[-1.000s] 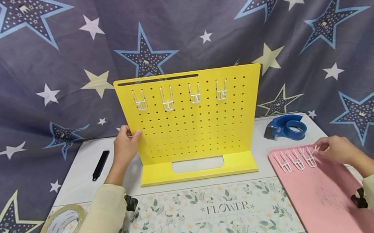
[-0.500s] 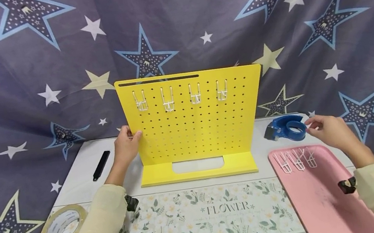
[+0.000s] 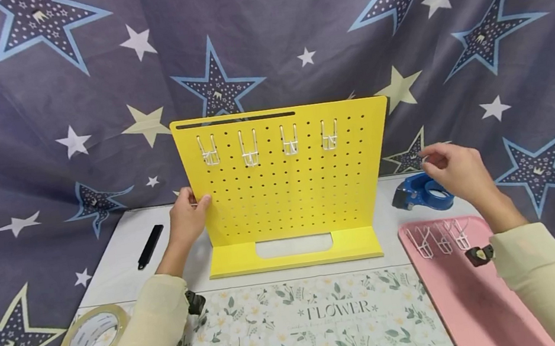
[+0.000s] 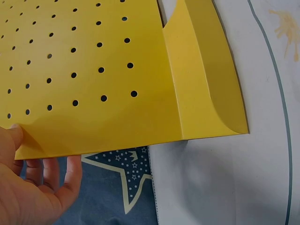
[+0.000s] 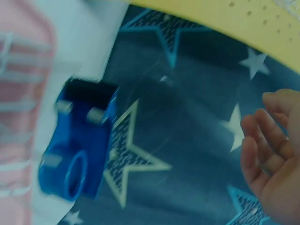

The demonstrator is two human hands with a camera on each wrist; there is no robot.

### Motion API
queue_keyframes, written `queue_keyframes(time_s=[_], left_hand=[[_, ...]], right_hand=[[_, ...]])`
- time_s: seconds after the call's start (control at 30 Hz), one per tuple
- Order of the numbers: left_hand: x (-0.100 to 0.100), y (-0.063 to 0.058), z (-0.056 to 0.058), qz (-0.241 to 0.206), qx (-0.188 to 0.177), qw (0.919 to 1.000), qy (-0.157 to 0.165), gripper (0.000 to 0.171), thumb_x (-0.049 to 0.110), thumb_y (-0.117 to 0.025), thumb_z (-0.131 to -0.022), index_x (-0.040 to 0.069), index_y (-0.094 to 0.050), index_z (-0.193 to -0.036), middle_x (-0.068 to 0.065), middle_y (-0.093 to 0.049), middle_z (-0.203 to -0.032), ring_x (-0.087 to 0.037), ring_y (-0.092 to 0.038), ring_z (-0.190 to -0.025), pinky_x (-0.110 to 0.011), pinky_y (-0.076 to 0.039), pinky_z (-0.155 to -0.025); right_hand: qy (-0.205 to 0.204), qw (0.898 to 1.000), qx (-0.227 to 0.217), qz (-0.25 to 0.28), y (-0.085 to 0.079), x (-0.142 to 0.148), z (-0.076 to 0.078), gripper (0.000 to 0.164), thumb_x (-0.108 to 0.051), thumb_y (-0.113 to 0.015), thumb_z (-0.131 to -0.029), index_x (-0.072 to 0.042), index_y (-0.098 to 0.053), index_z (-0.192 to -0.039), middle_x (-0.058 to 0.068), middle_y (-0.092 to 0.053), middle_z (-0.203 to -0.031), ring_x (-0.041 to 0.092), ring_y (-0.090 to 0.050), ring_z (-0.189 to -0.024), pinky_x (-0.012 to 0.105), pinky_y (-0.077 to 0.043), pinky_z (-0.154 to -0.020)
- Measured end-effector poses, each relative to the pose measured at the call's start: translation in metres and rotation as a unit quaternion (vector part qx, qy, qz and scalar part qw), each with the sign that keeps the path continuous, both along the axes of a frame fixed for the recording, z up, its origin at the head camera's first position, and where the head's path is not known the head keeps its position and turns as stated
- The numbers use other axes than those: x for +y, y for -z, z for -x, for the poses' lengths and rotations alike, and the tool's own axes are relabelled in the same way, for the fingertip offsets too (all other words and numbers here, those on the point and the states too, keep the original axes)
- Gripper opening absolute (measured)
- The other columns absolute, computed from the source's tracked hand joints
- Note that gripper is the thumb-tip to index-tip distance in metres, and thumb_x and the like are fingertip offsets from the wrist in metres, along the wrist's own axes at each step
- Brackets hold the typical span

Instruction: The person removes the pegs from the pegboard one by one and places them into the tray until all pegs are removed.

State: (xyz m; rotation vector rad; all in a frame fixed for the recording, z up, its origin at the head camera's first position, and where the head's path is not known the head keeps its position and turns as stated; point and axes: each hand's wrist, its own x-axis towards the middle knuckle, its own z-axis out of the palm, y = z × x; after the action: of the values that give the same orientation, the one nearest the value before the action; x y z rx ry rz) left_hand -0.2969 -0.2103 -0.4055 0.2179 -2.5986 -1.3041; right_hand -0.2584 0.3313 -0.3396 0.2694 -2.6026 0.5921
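A yellow pegboard (image 3: pixel 281 196) stands upright on its base, with several white wire hooks (image 3: pixel 289 140) hung along its upper rows. My left hand (image 3: pixel 188 215) grips the board's left edge, thumb on the front and fingers behind, as the left wrist view also shows. Over the blue tape dispenser (image 3: pixel 421 192), my right hand (image 3: pixel 455 173) is in the air to the right of the board. Its fingers (image 5: pixel 267 140) are loosely curled, and nothing shows between them in the right wrist view. Three more wire hooks (image 3: pixel 442 239) lie at the far end of the pink tray (image 3: pixel 481 292).
A black strip (image 3: pixel 150 247) lies left of the board. The roll of clear tape (image 3: pixel 74 344) sits at the front left, beside my left sleeve. A floral runner (image 3: pixel 300 325) crosses the white table; a star-patterned curtain (image 3: pixel 253 9) hangs behind.
My right hand has risen from beside the hooks in the tray and moved up and left, past the tape dispenser toward the board. My left hand has kept its grip on the board.
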Motion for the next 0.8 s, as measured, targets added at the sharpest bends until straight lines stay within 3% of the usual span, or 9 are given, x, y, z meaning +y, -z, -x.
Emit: queue_keyframes(time_s=[0.2,0.4,0.6,0.8], left_hand=[[0.0,0.0,-0.001,0.002,0.006,1.0,0.0,0.032,0.031,-0.055,-0.106,0.005,-0.049,-0.124,-0.017,-0.062,-0.12,-0.034,-0.063,-0.116,-0.041,-0.051,-0.085],[0.0,0.0,-0.002,0.004,0.005,1.0,0.0,0.033,0.032,-0.054,-0.106,0.005,-0.048,-0.125,-0.018,-0.062,-0.121,-0.035,-0.063,-0.118,-0.041,-0.051,-0.085],[0.0,0.0,-0.003,0.006,0.006,1.0,-0.003,0.033,0.031,-0.055,-0.106,0.005,-0.049,-0.125,-0.019,-0.063,-0.122,-0.035,-0.063,-0.119,-0.043,-0.052,-0.086],[0.001,-0.001,-0.002,0.007,0.002,1.0,-0.005,0.033,0.031,-0.055,-0.106,0.005,-0.049,-0.126,-0.018,-0.063,-0.123,-0.035,-0.063,-0.119,-0.044,-0.053,-0.088]], right_hand=[[-0.012,0.998,0.052,0.034,-0.012,-0.041,0.005,0.021,-0.014,-0.068,-0.096,-0.006,-0.072,-0.115,0.015,-0.071,-0.098,0.03,-0.066,-0.087,0.046,-0.057,-0.081],[-0.037,0.992,0.112,0.053,-0.014,-0.077,0.015,0.022,-0.009,-0.074,-0.091,-0.004,-0.073,-0.112,0.014,-0.07,-0.095,0.028,-0.069,-0.084,0.047,-0.058,-0.078],[-0.046,0.987,0.139,0.064,-0.019,-0.107,0.024,0.023,-0.011,-0.076,-0.09,-0.005,-0.074,-0.113,0.013,-0.07,-0.098,0.028,-0.067,-0.081,0.041,-0.056,-0.073],[-0.05,0.985,0.148,0.078,-0.022,-0.131,0.03,0.023,-0.013,-0.076,-0.091,-0.008,-0.075,-0.113,0.012,-0.07,-0.1,0.028,-0.07,-0.083,0.043,-0.058,-0.075]])
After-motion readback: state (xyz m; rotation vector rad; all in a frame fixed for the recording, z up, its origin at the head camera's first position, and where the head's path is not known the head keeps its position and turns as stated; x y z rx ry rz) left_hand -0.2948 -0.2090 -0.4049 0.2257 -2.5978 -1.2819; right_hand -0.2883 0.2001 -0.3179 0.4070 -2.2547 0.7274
